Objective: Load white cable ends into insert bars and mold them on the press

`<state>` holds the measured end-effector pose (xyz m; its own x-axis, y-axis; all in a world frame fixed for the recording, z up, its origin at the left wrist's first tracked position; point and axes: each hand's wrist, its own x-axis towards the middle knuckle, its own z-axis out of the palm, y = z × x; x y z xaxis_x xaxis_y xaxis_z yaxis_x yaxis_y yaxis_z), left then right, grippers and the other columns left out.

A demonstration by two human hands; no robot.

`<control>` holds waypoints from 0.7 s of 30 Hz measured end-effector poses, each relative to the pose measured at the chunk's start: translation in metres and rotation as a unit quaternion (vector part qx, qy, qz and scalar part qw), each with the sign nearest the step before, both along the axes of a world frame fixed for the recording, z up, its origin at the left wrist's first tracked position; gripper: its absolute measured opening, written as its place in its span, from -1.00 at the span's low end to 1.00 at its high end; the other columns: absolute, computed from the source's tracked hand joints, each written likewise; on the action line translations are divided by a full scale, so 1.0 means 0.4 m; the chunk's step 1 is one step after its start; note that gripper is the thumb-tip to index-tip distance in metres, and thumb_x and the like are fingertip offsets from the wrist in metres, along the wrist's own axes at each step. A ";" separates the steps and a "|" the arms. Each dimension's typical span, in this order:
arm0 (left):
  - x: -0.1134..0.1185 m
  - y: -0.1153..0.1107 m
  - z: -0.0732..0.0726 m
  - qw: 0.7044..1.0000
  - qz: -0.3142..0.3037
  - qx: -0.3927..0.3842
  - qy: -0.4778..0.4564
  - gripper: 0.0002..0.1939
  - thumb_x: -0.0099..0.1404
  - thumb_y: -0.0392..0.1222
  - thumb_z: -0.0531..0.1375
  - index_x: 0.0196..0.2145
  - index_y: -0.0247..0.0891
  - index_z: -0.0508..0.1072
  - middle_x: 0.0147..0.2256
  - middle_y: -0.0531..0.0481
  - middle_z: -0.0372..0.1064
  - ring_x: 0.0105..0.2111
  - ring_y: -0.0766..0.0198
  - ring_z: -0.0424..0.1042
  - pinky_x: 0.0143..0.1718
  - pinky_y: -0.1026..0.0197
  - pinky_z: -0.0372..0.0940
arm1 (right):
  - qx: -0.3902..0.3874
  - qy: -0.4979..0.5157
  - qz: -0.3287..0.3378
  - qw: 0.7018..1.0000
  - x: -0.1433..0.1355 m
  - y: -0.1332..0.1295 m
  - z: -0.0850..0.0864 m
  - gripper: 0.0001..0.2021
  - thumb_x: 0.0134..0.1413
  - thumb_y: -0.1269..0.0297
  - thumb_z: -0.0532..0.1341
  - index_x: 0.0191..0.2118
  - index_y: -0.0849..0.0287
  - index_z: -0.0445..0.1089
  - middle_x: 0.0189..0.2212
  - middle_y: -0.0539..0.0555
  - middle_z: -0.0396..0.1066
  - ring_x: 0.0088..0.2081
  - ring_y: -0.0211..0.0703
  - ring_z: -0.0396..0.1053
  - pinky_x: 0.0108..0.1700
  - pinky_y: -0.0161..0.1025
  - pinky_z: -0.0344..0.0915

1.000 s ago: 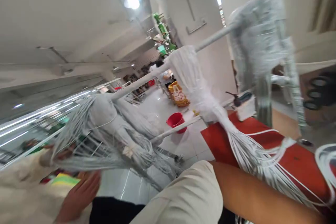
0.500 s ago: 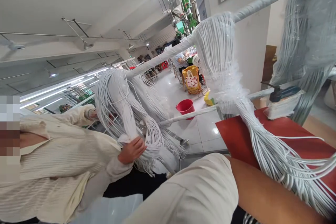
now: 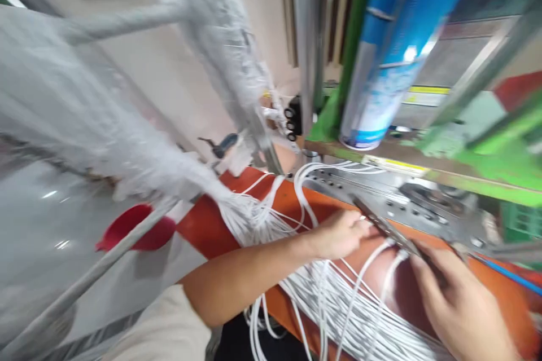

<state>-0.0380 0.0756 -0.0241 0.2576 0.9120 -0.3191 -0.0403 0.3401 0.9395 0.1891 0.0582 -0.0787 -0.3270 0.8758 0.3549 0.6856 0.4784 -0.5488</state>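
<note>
My right hand (image 3: 463, 299) is closed around the near end of a long, flat, dark metal bar (image 3: 387, 229). My left hand (image 3: 342, 234) is at the bar's far end with its fingers curled together; blur hides what they pinch. Two white cables (image 3: 367, 265) loop down from beneath the bar. Below both hands, a thick bundle of white cables (image 3: 326, 287) lies along an orange-red work surface (image 3: 292, 200). More white cable ends (image 3: 311, 168) curve onto the metal machine bed (image 3: 339, 181) behind.
A blue and white spray can (image 3: 387, 67) stands on the green machine's ledge (image 3: 364, 153). Plastic-wrapped cables (image 3: 105, 124) hang at the left from a wrapped rail (image 3: 122, 22). A red bucket (image 3: 139, 228) sits on the floor behind a lower rail (image 3: 105, 262). A dark-handled tool (image 3: 224, 145) lies beyond the work surface.
The view has swung right, from a co-worker at hanging cables to the machine and work surface. Both my hands now show, with the metal bar in the right one.
</note>
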 end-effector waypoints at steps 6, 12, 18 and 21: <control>-0.013 -0.001 -0.057 0.992 -0.038 -0.027 0.118 -0.78 0.46 -0.21 0.03 -0.37 -0.24 0.32 -0.64 0.17 0.22 -0.76 0.43 0.12 -0.73 0.37 0.00 | -0.051 0.029 0.005 0.998 -0.014 -0.015 0.013 -0.79 0.45 0.18 0.09 0.05 0.04 0.37 -0.07 0.09 0.46 -0.05 -0.03 0.43 -0.04 -0.10 0.36; -0.006 0.005 -0.079 0.982 -0.048 0.048 0.173 -0.72 0.43 -0.18 0.07 -0.45 -0.27 0.35 -0.64 0.15 0.18 -0.66 0.43 0.13 -0.58 0.36 0.06 | 0.002 -0.020 0.032 0.999 -0.024 -0.031 0.029 -0.74 0.46 0.27 0.02 0.14 0.10 0.31 -0.07 0.12 0.40 -0.16 -0.07 0.44 -0.18 -0.15 0.37; 0.000 0.001 -0.089 0.979 -0.033 0.064 0.190 -0.69 0.41 -0.11 0.09 -0.45 -0.30 0.40 -0.66 0.16 0.14 -0.65 0.43 0.09 -0.54 0.33 0.05 | -0.026 0.024 0.059 0.998 -0.023 -0.032 0.030 -0.75 0.47 0.23 0.05 0.15 0.05 0.29 -0.03 0.10 0.38 -0.08 -0.11 0.44 -0.06 -0.18 0.38; -0.003 0.000 -0.085 0.986 -0.053 0.017 0.159 -0.68 0.44 -0.01 0.05 -0.37 -0.27 0.37 -0.66 0.16 0.18 -0.71 0.42 0.12 -0.60 0.34 0.05 | -0.058 0.050 0.059 0.995 -0.018 -0.028 0.023 -0.78 0.47 0.19 0.07 0.12 0.00 0.31 -0.03 0.06 0.40 -0.04 -0.11 0.42 0.00 -0.15 0.37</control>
